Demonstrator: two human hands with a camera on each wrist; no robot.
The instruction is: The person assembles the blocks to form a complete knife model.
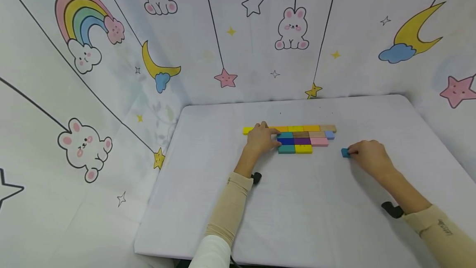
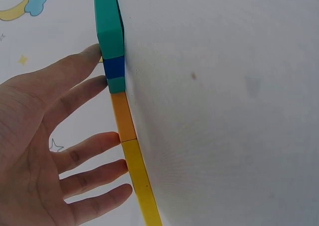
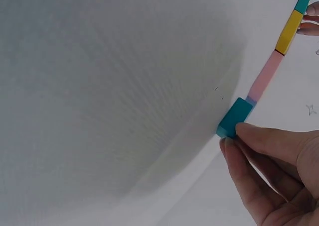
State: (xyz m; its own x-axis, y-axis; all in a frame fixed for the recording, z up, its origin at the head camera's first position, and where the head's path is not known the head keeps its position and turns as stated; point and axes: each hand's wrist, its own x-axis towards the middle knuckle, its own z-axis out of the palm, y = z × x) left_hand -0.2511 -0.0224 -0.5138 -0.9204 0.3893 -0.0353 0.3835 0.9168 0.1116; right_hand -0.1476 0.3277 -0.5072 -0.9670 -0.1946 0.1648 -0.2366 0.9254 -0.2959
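Note:
Flat coloured blocks lie edge to edge in several rows on the white table. My left hand (image 1: 260, 139) touches their left side with fingers spread and fairly straight. In the left wrist view its thumb and index tip meet the ends of the dark blue block (image 2: 114, 66) and its teal neighbours, while the other fingertips touch the orange block (image 2: 122, 117) and yellow block (image 2: 142, 181). To the right of the rows, my right hand (image 1: 372, 158) pinches a teal block (image 3: 236, 117) between thumb and fingertips. A gap separates this block from the pink block (image 1: 319, 142).
The white-covered table (image 1: 208, 202) ends at a cloth backdrop (image 1: 253, 53) printed with rabbits, stars and moons, behind and at both sides. The longest row ends at a wood-coloured block (image 1: 328, 128). Black wrist cameras (image 1: 392, 209) hang below both wrists.

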